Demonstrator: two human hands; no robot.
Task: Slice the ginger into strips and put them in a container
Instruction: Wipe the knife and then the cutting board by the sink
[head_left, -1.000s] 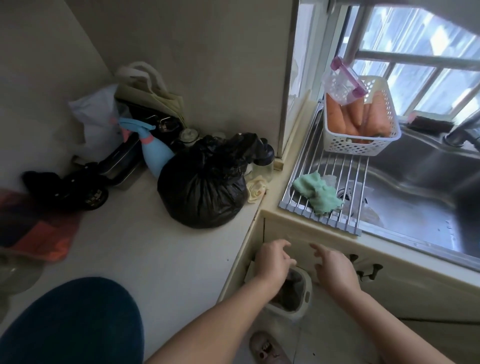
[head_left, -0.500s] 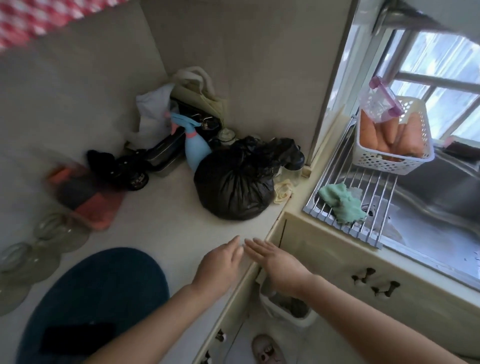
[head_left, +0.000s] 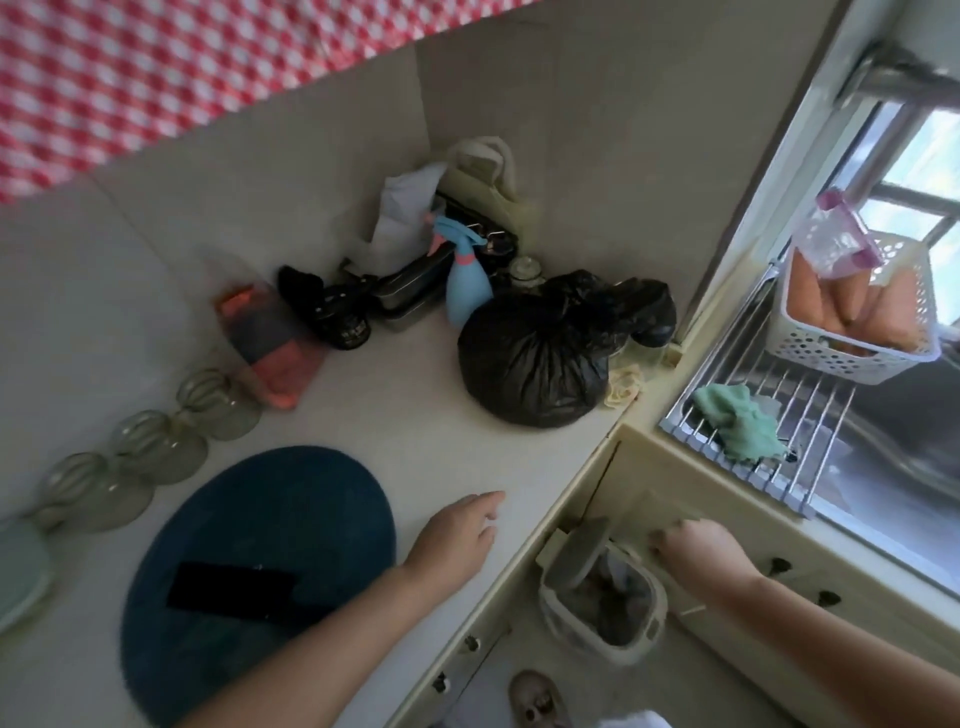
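No ginger shows anywhere in the head view. A dark blue round cutting board (head_left: 291, 519) lies on the pale counter with a black cleaver blade (head_left: 234, 592) flat on it. My left hand (head_left: 457, 530) hovers over the counter just right of the board, fingers relaxed and holding nothing. My right hand (head_left: 696, 545) is off the counter's edge, against the cabinet front above a small beige bin (head_left: 608, 608) whose lid is raised. Its fingers are curled under, and blur hides whether they hold anything. Three clear glass bowls (head_left: 161, 447) line the wall at the left.
A tied black bag (head_left: 535, 364), a blue spray bottle (head_left: 465, 286) and an orange-grey packet (head_left: 265, 343) crowd the back corner. At right, a white basket of carrots (head_left: 852, 338) and a green cloth (head_left: 737, 426) sit on a drying rack (head_left: 810, 415) over the sink.
The view has swung left, bringing the board and bowls into sight. My left hand moved from above the bin onto the counter. My right hand drew apart to the right and its fingers curled.
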